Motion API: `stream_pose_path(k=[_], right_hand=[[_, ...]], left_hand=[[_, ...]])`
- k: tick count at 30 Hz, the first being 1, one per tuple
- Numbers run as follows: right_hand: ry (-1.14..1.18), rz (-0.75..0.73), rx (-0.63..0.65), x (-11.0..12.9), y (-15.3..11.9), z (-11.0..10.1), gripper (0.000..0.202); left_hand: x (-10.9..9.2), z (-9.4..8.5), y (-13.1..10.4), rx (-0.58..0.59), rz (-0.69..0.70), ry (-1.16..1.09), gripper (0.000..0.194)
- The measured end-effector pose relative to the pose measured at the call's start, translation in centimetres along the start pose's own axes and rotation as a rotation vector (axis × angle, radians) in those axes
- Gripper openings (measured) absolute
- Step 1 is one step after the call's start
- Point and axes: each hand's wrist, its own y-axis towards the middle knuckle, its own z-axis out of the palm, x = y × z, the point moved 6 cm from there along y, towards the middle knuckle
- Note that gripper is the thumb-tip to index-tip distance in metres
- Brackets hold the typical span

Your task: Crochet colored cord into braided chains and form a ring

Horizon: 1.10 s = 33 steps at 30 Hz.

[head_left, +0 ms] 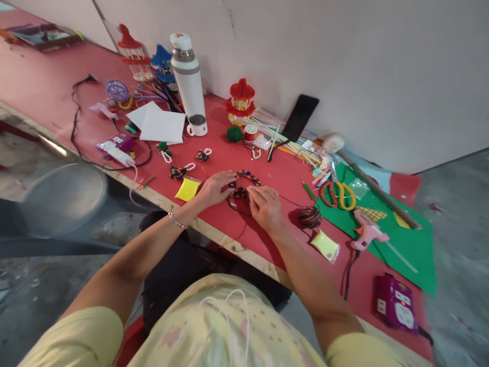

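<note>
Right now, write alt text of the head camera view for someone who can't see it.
A person's left hand and right hand touch a dark, multicoloured yarn loop at a red tabletop. To the right are a similar yarn ball, scissors, a pink glue gun and a green sheet; a white flask stands farther back, to the left.

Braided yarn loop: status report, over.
Left hand and right hand at opposite sides, grips unclear. Braided yarn loop between them. Yellow packet close beside left hand.
</note>
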Motion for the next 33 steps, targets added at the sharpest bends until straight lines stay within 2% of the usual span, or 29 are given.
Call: stream_pose_path(k=[5, 9, 15, 20, 22, 25, 27, 29, 33], right_hand=[[0.005, -0.045, 0.139, -0.3, 0.2, 1.4, 0.034], [-0.002, -0.030, 0.134, -0.4, 0.2, 1.3, 0.032], [-0.047, -0.063, 0.172, 0.3, 0.3, 1.4, 0.042], [-0.134, -0.072, 0.223, 1.0, 0.5, 1.6, 0.038], [-0.100, -0.057, 0.195, 1.0, 0.6, 1.1, 0.039], [-0.002, 0.028, 0.009, 0.1, 0.9, -0.7, 0.044], [0.016, 0.122, -0.137, -1.1, 0.9, -1.9, 0.046], [-0.009, 0.188, -0.183, -2.2, 0.8, -2.2, 0.044], [-0.097, 0.184, -0.012, -2.6, 0.5, -0.4, 0.040]], left_hand=[[-0.2, 0.4, -0.1, 0.049, -0.004, 0.069, 0.042], [-0.5, 0.5, 0.1, 0.077, -0.016, 0.106, 0.046], [-0.7, 0.7, 0.2, 0.117, -0.036, 0.162, 0.044], [-0.5, 0.8, 0.0, 0.160, -0.036, 0.177, 0.045], [-0.7, 0.3, 0.3, 0.122, -0.028, 0.157, 0.050], [-1.5, -0.2, 1.3, 0.055, -0.023, 0.157, 0.048], [-2.4, 0.4, 2.1, 0.074, 0.000, 0.195, 0.047], [-3.4, 1.8, 2.7, 0.136, 0.031, 0.254, 0.052], [-3.9, 4.8, 2.6, 0.236, -0.011, 0.389, 0.069]])
